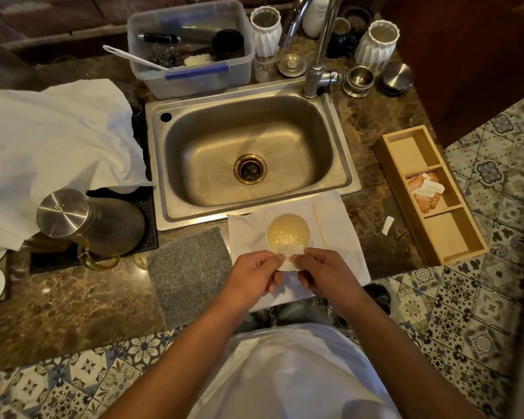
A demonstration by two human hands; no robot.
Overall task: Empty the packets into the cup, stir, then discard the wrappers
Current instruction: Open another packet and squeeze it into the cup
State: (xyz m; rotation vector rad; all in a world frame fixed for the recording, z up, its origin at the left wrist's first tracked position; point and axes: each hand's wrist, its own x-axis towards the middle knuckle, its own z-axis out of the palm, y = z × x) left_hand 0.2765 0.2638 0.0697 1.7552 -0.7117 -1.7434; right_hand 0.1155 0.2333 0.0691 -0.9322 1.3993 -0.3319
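Observation:
A white paper cup [288,232] with pale liquid stands on a white napkin [339,234] in front of the sink. Both hands hold one small white packet [290,256] over the cup's near rim: my left hand [254,275] pinches its left side, my right hand [324,275] its right side. A wooden stir stick [319,226] lies on the napkin to the right of the cup. More packets [424,190] sit in the middle compartment of a wooden tray [454,249]. A torn white scrap [387,224] lies on the counter beside the tray.
A steel sink [245,155] and tap [318,55] lie behind the cup. A grey mat [191,267] is to the left, with a steel-lidded jug [82,220] and white cloth [49,146] further left. A plastic tub [191,49], vases and metal cups line the back.

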